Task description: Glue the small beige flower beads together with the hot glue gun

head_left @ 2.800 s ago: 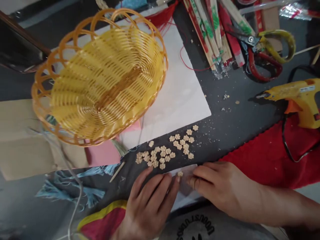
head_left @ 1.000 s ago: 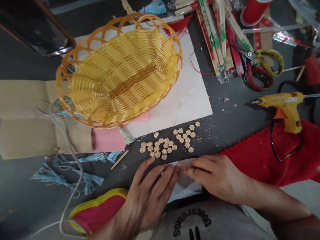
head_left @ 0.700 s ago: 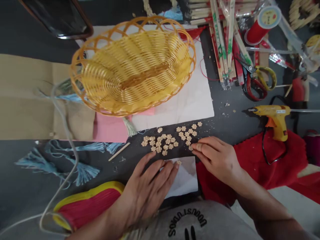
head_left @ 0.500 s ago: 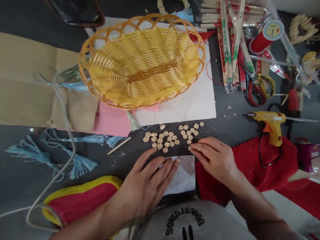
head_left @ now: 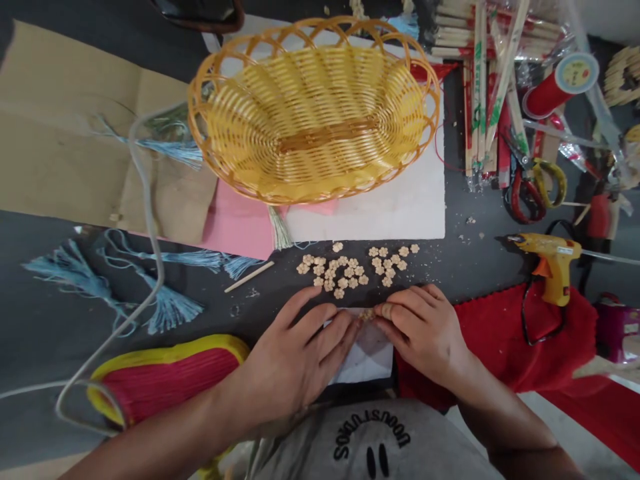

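Observation:
Small pale flower-shaped pieces (head_left: 367,313) meet between the fingertips of both hands, just above a white paper slip (head_left: 367,357). My left hand (head_left: 310,343) pinches one between thumb and forefinger, its other fingers stretched toward the loose pieces. My right hand (head_left: 425,323) is closed in a pinch on another, pressed up against the left one. Fingertips partly cover both pieces, so whether they are joined cannot be seen. Just beyond the hands, a pile of flower-shaped pieces (head_left: 343,273) and a smaller group (head_left: 387,263) lie on the dark table.
A yellow wicker basket (head_left: 325,133) stands on white paper (head_left: 400,217). Blue tassels (head_left: 173,307) and a white cable (head_left: 150,200) lie left. A yellow glue gun (head_left: 553,260), scissors (head_left: 530,190), a red thread spool (head_left: 550,90) and red cloth (head_left: 500,327) are right.
My right hand has lifted a flower-shaped piece from the smaller group and brought it left to the piece in my left hand. The whole view has shifted slightly.

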A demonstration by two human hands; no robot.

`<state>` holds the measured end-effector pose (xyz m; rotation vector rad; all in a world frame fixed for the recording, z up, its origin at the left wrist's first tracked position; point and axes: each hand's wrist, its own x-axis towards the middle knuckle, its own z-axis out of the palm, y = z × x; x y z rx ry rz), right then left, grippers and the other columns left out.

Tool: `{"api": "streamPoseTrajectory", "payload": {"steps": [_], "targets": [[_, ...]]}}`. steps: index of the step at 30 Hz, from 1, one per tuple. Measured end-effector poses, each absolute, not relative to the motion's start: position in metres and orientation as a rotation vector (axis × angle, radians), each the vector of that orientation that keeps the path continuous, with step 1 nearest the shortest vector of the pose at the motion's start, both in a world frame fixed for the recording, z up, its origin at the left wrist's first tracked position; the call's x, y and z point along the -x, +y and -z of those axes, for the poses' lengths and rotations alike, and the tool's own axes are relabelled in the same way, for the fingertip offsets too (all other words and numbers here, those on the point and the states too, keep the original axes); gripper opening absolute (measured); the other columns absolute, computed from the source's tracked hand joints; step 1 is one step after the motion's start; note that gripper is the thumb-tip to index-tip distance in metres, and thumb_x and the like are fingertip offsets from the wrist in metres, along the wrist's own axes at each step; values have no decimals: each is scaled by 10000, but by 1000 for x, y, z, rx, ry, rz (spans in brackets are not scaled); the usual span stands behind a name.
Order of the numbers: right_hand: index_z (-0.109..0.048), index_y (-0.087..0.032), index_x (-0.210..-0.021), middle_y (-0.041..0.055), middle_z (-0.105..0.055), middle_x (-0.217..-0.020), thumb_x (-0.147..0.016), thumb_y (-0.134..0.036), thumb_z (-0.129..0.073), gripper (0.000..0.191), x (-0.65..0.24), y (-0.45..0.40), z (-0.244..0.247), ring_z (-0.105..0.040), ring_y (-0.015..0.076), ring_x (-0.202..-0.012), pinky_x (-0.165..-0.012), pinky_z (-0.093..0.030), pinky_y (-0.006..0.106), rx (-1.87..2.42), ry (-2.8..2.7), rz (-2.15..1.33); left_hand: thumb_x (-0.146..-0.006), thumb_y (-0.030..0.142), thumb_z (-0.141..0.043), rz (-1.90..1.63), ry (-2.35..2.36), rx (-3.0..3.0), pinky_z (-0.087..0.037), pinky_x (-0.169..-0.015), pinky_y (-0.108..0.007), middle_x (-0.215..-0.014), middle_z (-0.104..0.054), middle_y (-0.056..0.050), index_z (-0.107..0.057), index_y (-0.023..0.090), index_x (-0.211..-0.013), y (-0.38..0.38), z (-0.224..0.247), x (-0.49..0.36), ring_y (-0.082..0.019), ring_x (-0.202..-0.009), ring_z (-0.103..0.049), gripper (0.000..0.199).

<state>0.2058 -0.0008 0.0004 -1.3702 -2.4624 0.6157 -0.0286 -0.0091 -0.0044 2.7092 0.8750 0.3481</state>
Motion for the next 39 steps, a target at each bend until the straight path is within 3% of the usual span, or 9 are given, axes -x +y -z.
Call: {"api": "streamPoseTrajectory", "payload": {"steps": [14, 39], "targets": [[-648, -198, -782, -2, -689, -813, -922, -302, -601, 180, -205, -1, 1, -555, 156, -718, -678, -337, 317, 1404, -2459, -657, -876, 150, -585, -394, 922, -2685, -396, -1032, -515, -1049, -679, -27, -665, 177, -1113, -7, 3, 26, -210, -956, -545, 252], [-688, -209, -875, 3, -708, -834, -922, -304, -604, 135, -206, -2, 3, -572, 152, -731, -682, -354, 325, 1426, -2432, -665, -892, 145, -561, -414, 914, -2655, -388, -1045, -542, -1055, -686, -34, -669, 176, -1116, -8, 7, 27, -216, -963, -556, 251]]}}
